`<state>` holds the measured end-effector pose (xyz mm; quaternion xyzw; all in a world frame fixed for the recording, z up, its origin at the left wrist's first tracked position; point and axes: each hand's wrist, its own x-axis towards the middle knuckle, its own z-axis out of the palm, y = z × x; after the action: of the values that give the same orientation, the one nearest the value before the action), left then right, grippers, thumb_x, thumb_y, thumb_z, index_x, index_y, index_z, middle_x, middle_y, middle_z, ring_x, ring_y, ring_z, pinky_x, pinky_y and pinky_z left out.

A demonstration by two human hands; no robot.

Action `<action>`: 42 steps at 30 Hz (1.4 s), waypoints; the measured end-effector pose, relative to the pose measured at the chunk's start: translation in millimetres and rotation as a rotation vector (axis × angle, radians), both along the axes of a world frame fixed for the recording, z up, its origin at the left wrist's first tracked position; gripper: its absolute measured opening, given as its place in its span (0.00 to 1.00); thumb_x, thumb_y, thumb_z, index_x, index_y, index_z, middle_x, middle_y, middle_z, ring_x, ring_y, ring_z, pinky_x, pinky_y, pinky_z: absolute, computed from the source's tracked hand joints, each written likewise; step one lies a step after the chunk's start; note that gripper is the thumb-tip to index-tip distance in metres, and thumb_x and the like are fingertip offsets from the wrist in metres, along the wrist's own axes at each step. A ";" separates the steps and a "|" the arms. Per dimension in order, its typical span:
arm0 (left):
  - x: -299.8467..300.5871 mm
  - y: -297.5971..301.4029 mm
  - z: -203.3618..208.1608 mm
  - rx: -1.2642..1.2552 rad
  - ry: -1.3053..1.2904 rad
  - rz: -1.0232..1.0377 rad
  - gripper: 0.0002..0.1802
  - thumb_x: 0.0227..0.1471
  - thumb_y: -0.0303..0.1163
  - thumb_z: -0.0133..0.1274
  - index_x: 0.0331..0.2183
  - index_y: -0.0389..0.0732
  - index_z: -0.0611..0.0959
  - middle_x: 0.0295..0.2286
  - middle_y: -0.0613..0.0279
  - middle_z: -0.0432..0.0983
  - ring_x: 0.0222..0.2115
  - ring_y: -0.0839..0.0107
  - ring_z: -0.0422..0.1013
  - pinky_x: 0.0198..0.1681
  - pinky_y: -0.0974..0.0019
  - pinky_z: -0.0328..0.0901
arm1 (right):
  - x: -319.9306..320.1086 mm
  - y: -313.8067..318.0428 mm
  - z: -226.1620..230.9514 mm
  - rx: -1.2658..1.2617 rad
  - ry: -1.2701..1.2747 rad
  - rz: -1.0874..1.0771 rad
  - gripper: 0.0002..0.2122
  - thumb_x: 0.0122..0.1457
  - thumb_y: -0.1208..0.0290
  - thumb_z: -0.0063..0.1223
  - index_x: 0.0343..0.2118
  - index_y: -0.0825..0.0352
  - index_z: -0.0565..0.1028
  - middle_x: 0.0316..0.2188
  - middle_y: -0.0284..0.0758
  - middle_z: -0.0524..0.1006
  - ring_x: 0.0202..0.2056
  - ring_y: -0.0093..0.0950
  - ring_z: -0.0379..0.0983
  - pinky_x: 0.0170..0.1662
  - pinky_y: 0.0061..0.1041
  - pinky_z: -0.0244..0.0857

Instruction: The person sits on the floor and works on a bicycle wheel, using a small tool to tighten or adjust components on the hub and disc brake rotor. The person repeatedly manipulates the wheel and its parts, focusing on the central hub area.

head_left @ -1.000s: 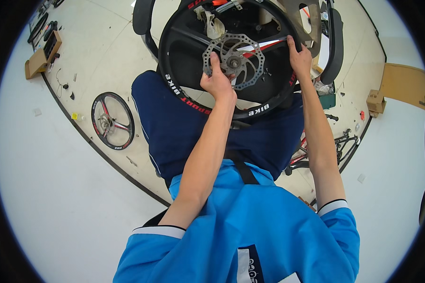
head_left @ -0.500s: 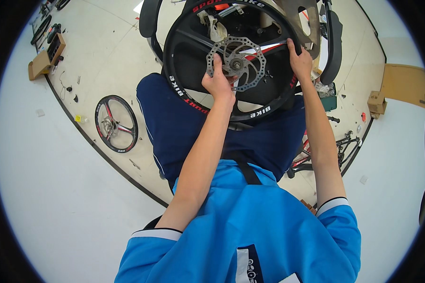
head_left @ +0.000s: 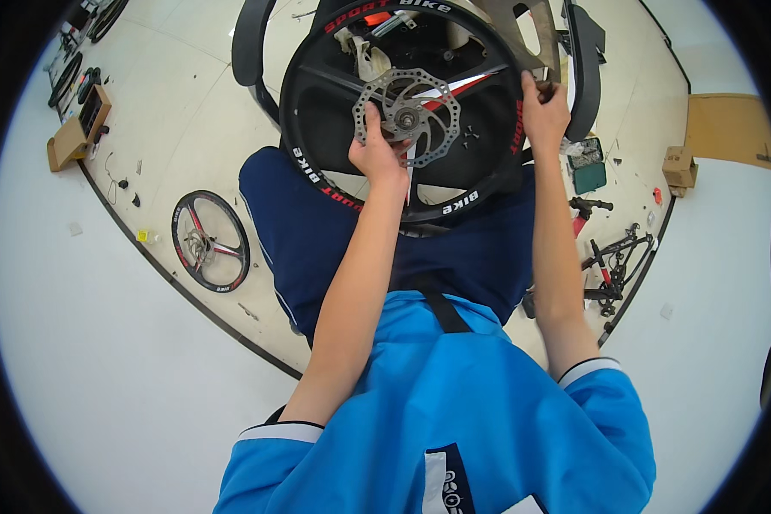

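Note:
A black bicycle wheel [head_left: 295, 130] with red and white lettering on its tyre lies across my lap. At its hub is a silver, perforated brake disc [head_left: 439, 152]. My left hand [head_left: 379, 158] is closed on the disc's near-left side, thumb on top and fingers partly hidden beneath it. Just beyond the wheel's right edge is my right hand [head_left: 545, 118], its fingers curled in a pinch near the metal frame piece; what they hold, if anything, I cannot make out. Several small dark bolts [head_left: 470, 134] lie right of the disc, on a black surface seen between the spokes.
Black armrests [head_left: 584, 77] flank the wheel, with a metal frame piece [head_left: 522, 34] at far right. A second wheel [head_left: 211, 241] lies on the floor at left. Bike parts [head_left: 617, 265], a green case [head_left: 588, 178] and cardboard boxes [head_left: 679, 166] are at right; an open box [head_left: 79, 128] is far left.
The wheel and disc have shifted left in view, with my left hand still on the disc. My right hand has come off the rim to just outside it, its fingers now curled.

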<state>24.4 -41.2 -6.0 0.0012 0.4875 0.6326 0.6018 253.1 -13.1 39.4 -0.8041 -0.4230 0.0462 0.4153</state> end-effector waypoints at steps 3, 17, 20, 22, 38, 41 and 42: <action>0.4 -1.4 -1.6 0.000 0.005 -0.010 0.23 0.57 0.48 0.65 0.39 0.38 0.80 0.31 0.61 0.81 0.24 0.71 0.78 0.20 0.71 0.71 | -38.7 -35.7 -1.4 -0.216 0.069 0.300 0.19 0.56 0.55 0.63 0.32 0.72 0.80 0.24 0.44 0.80 0.29 0.39 0.80 0.38 0.35 0.72; -45.3 -21.8 -16.0 0.120 0.324 -0.244 0.17 0.58 0.34 0.65 0.43 0.34 0.80 0.34 0.65 0.80 0.34 0.78 0.75 0.39 0.74 0.69 | -53.8 -76.0 -46.1 -0.277 0.312 0.304 0.10 0.53 0.68 0.64 0.33 0.70 0.83 0.26 0.36 0.84 0.29 0.25 0.81 0.37 0.24 0.72; -48.1 -29.7 -14.9 0.204 0.341 -0.320 0.18 0.59 0.32 0.63 0.46 0.31 0.78 0.35 0.63 0.80 0.35 0.79 0.74 0.40 0.75 0.68 | -57.0 -83.9 -50.3 -0.131 0.571 0.350 0.07 0.59 0.73 0.59 0.37 0.70 0.81 0.29 0.35 0.83 0.27 0.16 0.75 0.34 0.17 0.68; -44.3 -23.8 -12.0 0.238 0.433 -0.254 0.18 0.60 0.32 0.63 0.45 0.30 0.78 0.35 0.63 0.80 0.35 0.79 0.74 0.40 0.75 0.68 | -68.6 -75.0 -41.4 0.007 0.631 0.310 0.06 0.60 0.72 0.56 0.35 0.70 0.79 0.30 0.35 0.83 0.21 0.16 0.70 0.28 0.17 0.64; -140.7 81.9 20.8 0.493 1.622 -0.145 0.16 0.50 0.35 0.67 0.37 0.36 0.82 0.32 0.57 0.78 0.36 0.59 0.75 0.41 0.62 0.69 | -100.6 -19.8 -47.6 -0.084 0.794 0.479 0.23 0.64 0.49 0.58 0.30 0.71 0.79 0.20 0.25 0.74 0.20 0.17 0.64 0.26 0.21 0.58; -153.2 67.2 -18.3 0.578 1.676 -0.158 0.20 0.51 0.37 0.69 0.40 0.34 0.81 0.33 0.55 0.78 0.32 0.62 0.75 0.38 0.62 0.69 | -115.1 -19.9 -42.7 -0.007 0.715 0.391 0.23 0.64 0.50 0.59 0.29 0.72 0.78 0.18 0.25 0.72 0.21 0.16 0.64 0.26 0.21 0.58; -150.3 61.5 -25.3 0.563 1.677 -0.136 0.23 0.50 0.38 0.69 0.41 0.33 0.80 0.36 0.52 0.77 0.34 0.59 0.74 0.40 0.60 0.69 | -118.4 -21.7 -43.3 0.023 0.738 0.358 0.21 0.64 0.53 0.59 0.29 0.71 0.78 0.17 0.25 0.72 0.21 0.15 0.63 0.26 0.21 0.58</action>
<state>-126.0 20.3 -31.2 0.6415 0.5931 0.4829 0.0604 134.7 -34.8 -3.9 -0.6424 -0.3793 0.3986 0.5334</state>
